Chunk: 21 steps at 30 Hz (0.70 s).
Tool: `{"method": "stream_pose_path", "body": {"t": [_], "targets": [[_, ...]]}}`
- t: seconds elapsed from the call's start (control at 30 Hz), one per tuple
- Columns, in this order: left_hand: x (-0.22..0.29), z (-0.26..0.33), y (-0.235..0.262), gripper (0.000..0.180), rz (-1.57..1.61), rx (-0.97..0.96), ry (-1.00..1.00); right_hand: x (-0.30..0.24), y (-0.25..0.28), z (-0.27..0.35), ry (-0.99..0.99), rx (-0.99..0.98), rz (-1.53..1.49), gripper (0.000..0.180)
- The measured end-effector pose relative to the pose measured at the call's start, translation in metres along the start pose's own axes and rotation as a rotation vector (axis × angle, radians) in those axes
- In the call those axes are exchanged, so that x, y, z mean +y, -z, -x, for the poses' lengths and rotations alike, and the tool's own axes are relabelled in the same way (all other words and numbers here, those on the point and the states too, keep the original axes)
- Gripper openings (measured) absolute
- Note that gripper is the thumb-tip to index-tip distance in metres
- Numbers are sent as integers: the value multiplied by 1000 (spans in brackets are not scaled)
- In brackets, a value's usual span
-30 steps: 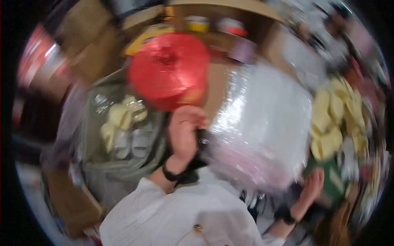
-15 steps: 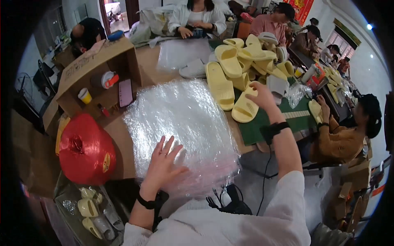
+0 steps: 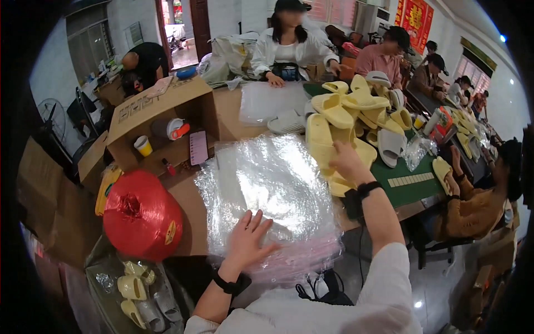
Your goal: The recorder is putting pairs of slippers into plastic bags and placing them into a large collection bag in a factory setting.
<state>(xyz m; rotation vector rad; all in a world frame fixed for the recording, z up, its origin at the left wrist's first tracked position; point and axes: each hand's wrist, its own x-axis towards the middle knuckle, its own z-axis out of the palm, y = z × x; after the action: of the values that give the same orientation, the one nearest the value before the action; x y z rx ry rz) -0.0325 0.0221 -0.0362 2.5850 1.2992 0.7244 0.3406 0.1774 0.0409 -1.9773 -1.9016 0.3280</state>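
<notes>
- Hand at the lower middle of the frame, which is the left hand (image 3: 248,245), rests palm down with spread fingers, and grasps nothing.
- Under it, in the middle of the frame, lies a stack of thin, shiny, transparent plastic sheets or bags with pinkish near edge (image 3: 278,172). I judge it soft and slippery; one piece is light and may cling to the next, so a corner is the better place to pinch.
- Right of centre, the right hand (image 3: 349,162) reaches onto the near side of a heap of pale yellow and grey slide slippers (image 3: 331,111). Its fingers are partly bent over the yellow ones; whether they grip one is not clear to me.
- These slippers overlap one another. Each seems light, bendable and not fragile; the broad strap or the sole's side should give a sure hold.
- Farther, in the upper middle, a ribbed grey slipper (image 3: 286,122) lies beside the heap, near flat transparent plastic (image 3: 272,103).
</notes>
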Motion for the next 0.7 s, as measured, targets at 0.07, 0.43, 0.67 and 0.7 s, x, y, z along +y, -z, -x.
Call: {"method": "stream_pose_path", "body": {"t": [0.07, 0.43, 0.67, 0.7], "targets": [[5, -1, 2, 70, 17, 4, 19, 12, 1, 19, 16, 140, 31, 57], [-6, 9, -8, 67, 68, 22, 27, 11, 106, 136, -206, 18, -1009, 29], [-8, 8, -9, 69, 66, 41, 5, -77, 79, 161, -188, -151, -1583, 32], [-9, 9, -11, 69, 61, 44, 9, -96, 68, 162, -213, -175, -1582, 30]]}}
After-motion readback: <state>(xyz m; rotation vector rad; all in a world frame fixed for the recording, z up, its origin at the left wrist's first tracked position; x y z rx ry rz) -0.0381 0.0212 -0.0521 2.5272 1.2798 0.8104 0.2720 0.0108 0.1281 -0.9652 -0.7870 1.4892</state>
